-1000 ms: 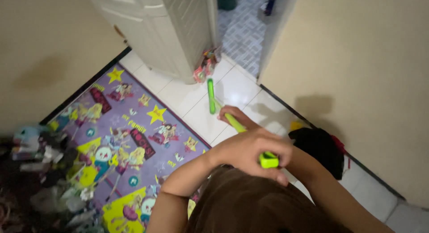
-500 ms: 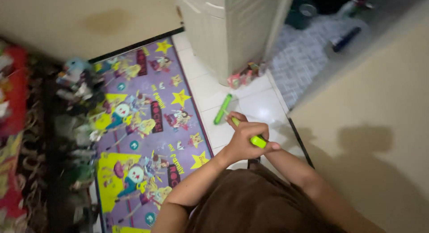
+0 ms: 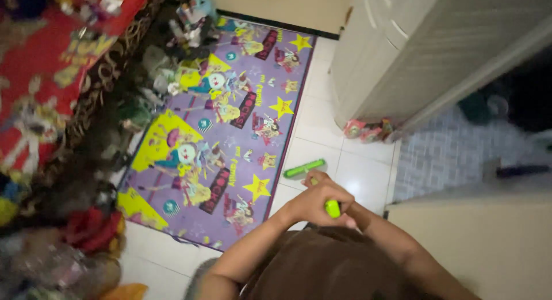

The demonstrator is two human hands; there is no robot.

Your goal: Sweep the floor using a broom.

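Observation:
A bright green stick (image 3: 332,208) runs from my hands down to a green bar-shaped head (image 3: 305,168) lying on the white floor tiles beside the mat. My left hand (image 3: 310,202) is closed around the stick's upper end. My right hand (image 3: 315,176) sits just beyond it, lower on the stick and mostly hidden behind the left hand; only a few fingers show. My brown shirt (image 3: 328,265) fills the bottom of the view.
A purple cartoon-print mat (image 3: 218,139) covers the floor at centre left. Toys and clutter (image 3: 86,179) and a red carpet (image 3: 52,52) line the left. A white door (image 3: 414,52) stands at the upper right with colourful packets (image 3: 368,129) at its foot. Grey patterned tiles (image 3: 443,156) lie beyond.
The view has swung left and turned, bringing in the red carpet and clutter. Both hands keep hold of the green stick; its head has turned on the tiles near the mat's edge.

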